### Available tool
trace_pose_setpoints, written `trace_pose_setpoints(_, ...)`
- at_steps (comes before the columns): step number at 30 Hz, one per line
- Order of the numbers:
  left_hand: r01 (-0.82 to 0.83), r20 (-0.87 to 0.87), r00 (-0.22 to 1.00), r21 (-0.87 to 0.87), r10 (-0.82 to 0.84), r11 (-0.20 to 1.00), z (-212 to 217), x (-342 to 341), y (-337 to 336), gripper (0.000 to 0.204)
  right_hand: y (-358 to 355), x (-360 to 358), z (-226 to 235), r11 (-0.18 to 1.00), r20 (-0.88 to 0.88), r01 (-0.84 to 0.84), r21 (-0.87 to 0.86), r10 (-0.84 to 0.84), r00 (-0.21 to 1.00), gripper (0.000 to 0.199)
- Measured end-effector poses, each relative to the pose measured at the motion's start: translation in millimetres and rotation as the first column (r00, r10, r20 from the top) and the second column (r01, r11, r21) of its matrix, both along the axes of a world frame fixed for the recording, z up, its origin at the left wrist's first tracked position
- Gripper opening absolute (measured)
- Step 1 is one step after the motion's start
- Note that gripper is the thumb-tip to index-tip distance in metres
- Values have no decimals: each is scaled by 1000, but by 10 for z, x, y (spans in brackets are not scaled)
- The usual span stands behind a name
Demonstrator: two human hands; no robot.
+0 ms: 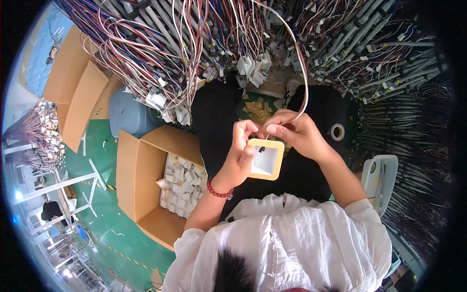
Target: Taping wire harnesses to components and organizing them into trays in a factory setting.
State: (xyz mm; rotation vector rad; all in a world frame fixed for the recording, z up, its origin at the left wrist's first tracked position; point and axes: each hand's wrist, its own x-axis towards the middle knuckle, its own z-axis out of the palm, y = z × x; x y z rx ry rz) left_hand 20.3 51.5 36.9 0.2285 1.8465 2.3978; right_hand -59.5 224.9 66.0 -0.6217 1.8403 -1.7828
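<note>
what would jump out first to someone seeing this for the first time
Most striking is the dense mass of wire harnesses hanging across the top of the view. In the middle, the left hand holds a square cream-coloured frame while the right hand pinches a thin wire at its upper edge. At lower left an open cardboard box on the green floor holds many small white pieces.

- The square frame (265, 159) sits over the lap, left hand (242, 155) on its left edge, right hand (296, 132) just behind and right.
- A wire (302, 73) runs up from the right hand to the wire bundles (204, 44) ahead.
- Left of the knees, the open carton (141, 165) holds small parts (182, 182).
- The tape roll (337, 132) lies right of the hands.
</note>
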Motion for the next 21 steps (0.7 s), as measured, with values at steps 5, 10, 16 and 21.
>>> trace_pose_setpoints(5, -126, 46, 990, -164, 136, 978, -133, -107, -37, 35, 20, -41, -54, 979, 468, -154, -137, 201, 861, 20)
trace_pose_setpoints(10, -237, 147, 950, -232, 275, 943, -238, -99, 79, 20, 14, 49, -441, 990, 529, 37, -133, 39, 848, 19)
trace_pose_setpoints(16, -382, 14, 915, -295, 403, 876, -421, -142, 103, 25, -34, 258, -626, 978, 703, 174, -115, -44, 710, 35)
trace_pose_setpoints(21, -570, -277, 822, -408, 497, 714, -436, -165, 124, 29, -139, 424, -479, 981, 465, 192, -35, -154, 872, 30)
